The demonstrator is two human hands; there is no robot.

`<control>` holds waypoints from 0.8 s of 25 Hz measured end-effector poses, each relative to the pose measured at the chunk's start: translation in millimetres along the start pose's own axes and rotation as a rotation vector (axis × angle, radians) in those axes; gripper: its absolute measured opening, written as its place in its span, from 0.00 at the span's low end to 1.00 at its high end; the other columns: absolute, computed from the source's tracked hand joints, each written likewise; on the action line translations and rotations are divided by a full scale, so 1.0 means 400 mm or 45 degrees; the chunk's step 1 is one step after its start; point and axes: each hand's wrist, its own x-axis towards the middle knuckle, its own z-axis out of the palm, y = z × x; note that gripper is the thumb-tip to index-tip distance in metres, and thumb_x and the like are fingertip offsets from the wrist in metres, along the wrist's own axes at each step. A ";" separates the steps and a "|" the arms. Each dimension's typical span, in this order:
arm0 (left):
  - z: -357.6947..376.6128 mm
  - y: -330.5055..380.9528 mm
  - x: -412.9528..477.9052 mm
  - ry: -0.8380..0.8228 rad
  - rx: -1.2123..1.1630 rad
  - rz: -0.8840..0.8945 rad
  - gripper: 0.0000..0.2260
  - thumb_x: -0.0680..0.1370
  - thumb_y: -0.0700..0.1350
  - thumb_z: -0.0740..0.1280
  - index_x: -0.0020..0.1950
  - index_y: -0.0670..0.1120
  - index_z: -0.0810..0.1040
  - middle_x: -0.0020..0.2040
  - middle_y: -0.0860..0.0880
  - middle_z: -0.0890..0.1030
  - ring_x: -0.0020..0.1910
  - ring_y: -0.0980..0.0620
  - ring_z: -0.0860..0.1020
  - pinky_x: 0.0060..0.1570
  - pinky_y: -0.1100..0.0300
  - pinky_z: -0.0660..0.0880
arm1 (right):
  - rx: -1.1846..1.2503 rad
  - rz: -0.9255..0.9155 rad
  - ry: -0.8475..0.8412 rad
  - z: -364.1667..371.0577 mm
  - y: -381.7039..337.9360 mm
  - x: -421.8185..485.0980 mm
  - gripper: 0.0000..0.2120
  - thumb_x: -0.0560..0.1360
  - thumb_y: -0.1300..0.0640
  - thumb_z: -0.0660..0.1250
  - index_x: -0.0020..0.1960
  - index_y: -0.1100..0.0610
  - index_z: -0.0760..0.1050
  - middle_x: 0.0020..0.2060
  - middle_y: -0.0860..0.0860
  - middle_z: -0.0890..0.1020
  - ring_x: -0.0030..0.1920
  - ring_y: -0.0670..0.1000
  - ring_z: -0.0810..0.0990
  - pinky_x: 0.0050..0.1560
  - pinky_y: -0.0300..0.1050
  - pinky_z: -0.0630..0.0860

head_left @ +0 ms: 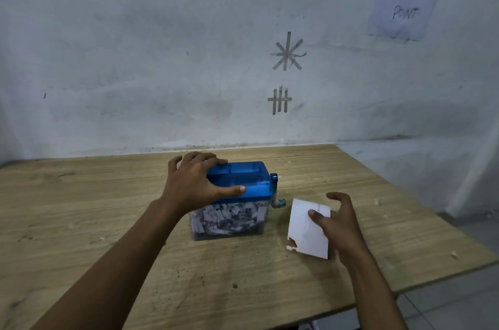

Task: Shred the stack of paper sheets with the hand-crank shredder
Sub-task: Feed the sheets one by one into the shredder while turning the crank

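Tabletop of pale wood [81, 208] carries the blue-lidded clear plastic hand-crank shredder [253, 189], packed with paper shreds [229, 217]. I see the white paper stack [303, 230] just right of it, pinched by my right hand [341, 224]; my left hand [193, 184] grips the shredder's top.

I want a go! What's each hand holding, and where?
Left hand grips the shredder's blue lid at its left end; right hand pinches the paper sheets by the right edge.

A pale paper note [403, 3] on the grey-white wall [135, 46], upper right of the frame, read "CHECK POINT" in handwritten capitals. Nearer the centre, a grey tape asterisk [287, 51] sat above a crossed tally mark of grey tape [279, 100].
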 end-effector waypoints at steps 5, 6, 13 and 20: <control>-0.029 0.041 0.006 -0.076 -0.192 0.121 0.38 0.63 0.82 0.59 0.59 0.58 0.81 0.63 0.59 0.78 0.65 0.56 0.72 0.65 0.50 0.66 | 0.258 -0.214 -0.014 -0.010 -0.135 -0.021 0.23 0.77 0.63 0.72 0.65 0.47 0.68 0.49 0.54 0.83 0.47 0.51 0.82 0.42 0.47 0.76; -0.044 0.070 0.003 -0.089 -0.391 0.112 0.32 0.66 0.79 0.63 0.54 0.56 0.84 0.58 0.59 0.81 0.59 0.59 0.76 0.60 0.52 0.72 | 0.297 -0.264 -0.025 -0.006 -0.162 -0.025 0.23 0.76 0.64 0.72 0.65 0.48 0.69 0.49 0.54 0.84 0.46 0.50 0.82 0.42 0.47 0.77; -0.090 0.216 -0.005 -0.373 -1.233 0.023 0.11 0.75 0.47 0.74 0.56 0.47 0.84 0.51 0.52 0.87 0.50 0.53 0.85 0.48 0.61 0.81 | 0.398 -0.518 -0.142 0.043 -0.293 -0.051 0.26 0.73 0.63 0.75 0.64 0.48 0.68 0.45 0.49 0.86 0.45 0.47 0.87 0.39 0.39 0.81; -0.096 0.196 0.014 -0.217 -1.329 -0.025 0.09 0.78 0.38 0.71 0.55 0.51 0.82 0.50 0.52 0.87 0.47 0.52 0.86 0.42 0.63 0.81 | 0.381 -0.495 -0.127 0.058 -0.288 -0.051 0.14 0.81 0.52 0.67 0.64 0.48 0.69 0.40 0.42 0.87 0.42 0.44 0.85 0.41 0.43 0.76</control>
